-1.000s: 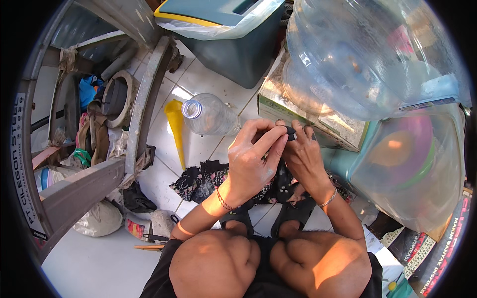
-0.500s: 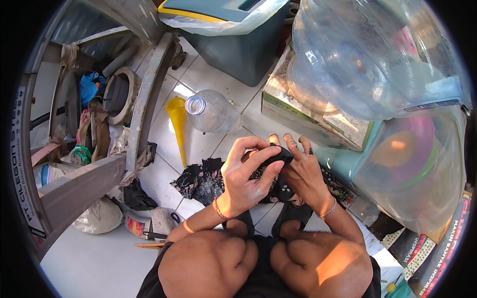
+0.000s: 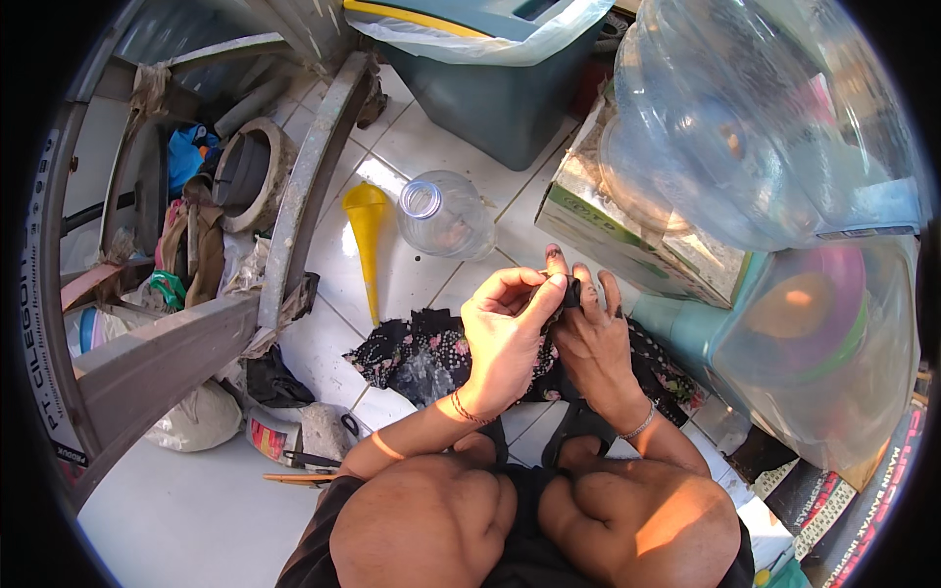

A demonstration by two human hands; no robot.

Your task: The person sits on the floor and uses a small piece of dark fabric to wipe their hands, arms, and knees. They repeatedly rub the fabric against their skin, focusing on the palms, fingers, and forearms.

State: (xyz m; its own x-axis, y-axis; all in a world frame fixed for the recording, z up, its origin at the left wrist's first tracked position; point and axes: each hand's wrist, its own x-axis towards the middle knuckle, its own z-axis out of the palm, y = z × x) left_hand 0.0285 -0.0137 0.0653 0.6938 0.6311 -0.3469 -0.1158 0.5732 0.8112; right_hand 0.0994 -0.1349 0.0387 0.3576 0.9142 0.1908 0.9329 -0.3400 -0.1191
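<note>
My left hand [image 3: 507,328] is closed in a pinch, thumb against forefinger, on a small piece of black material [image 3: 570,291]. That piece lies against the fingers of my right hand [image 3: 593,348]; its exact kind is unclear. Dark smudges mark the right fingers, which stretch upward, somewhat apart. Under both hands a black flowered cloth [image 3: 429,343] is spread on the tiles, with a crumpled clear plastic piece [image 3: 423,377] on it. Beyond the cloth stand a clear plastic bottle [image 3: 446,220], uncapped, and a yellow funnel [image 3: 366,230] lying beside it.
A grey-green bin [image 3: 500,98] with a white liner stands at the back. On the right, a large clear water jug [image 3: 755,118] rests above a cardboard box [image 3: 627,245], near a clear tub [image 3: 833,363]. A metal frame [image 3: 304,196] and clutter occupy the left.
My left hand has turned and tightened into a pinch at the right fingertips. The black piece shows less and sits closer against the right fingers. The whole view has shifted slightly.
</note>
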